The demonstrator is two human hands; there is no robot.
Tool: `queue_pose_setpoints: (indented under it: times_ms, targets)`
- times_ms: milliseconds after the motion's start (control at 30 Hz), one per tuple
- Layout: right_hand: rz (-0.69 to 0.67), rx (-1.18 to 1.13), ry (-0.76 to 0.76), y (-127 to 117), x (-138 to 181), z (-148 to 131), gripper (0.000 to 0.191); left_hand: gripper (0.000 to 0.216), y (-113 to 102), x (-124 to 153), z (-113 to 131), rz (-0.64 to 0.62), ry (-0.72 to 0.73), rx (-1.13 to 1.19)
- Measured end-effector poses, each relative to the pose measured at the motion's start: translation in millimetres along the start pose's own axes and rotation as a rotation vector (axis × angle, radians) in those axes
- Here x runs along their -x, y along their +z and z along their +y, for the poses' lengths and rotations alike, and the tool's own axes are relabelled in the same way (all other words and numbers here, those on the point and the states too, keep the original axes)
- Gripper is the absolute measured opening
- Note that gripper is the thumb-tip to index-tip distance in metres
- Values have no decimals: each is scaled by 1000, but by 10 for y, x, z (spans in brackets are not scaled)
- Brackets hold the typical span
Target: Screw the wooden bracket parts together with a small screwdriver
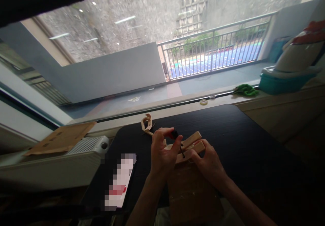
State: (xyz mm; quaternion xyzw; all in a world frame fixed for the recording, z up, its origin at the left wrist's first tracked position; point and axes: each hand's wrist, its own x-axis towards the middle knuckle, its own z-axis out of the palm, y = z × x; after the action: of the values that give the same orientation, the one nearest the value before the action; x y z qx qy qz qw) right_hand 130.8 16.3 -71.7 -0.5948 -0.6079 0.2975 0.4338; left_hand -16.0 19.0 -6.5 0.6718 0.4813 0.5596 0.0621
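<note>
My left hand [162,155] is closed on a small screwdriver [175,133] with a black handle, pinched between thumb and fingers. Its thin dark shaft points down at a dark screw head [183,156] in a pale wooden assembly [194,138]; whether the tip sits in the screw is hard to tell. My right hand [210,161] grips that wooden assembly from the right, thumb on the near bar and fingers behind. Two blunt bar ends stick out between the hands. Below them is a brown cardboard piece [193,192].
A curved wooden part [146,123] lies at the back of the black table [228,127]. A phone-like slab [120,182] with a blurred screen is at left. On the windowsill are a tape roll [203,102], a green cloth [246,90] and a teal container [281,80].
</note>
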Motion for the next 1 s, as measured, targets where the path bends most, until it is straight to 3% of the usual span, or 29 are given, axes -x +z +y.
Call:
queue_pose_setpoints:
  times_ms: [333,567,1000]
  targets:
    - [14,-10,2,-1,11,11,18,25,11,-16,69,-42,-30,11]
    - [9,-16,11,12,1,27,19,25,23,-47,50,-41,52,-44]
    - [19,-13,-3,9,10,10,17,24,19,-28,31,-100,-5,35]
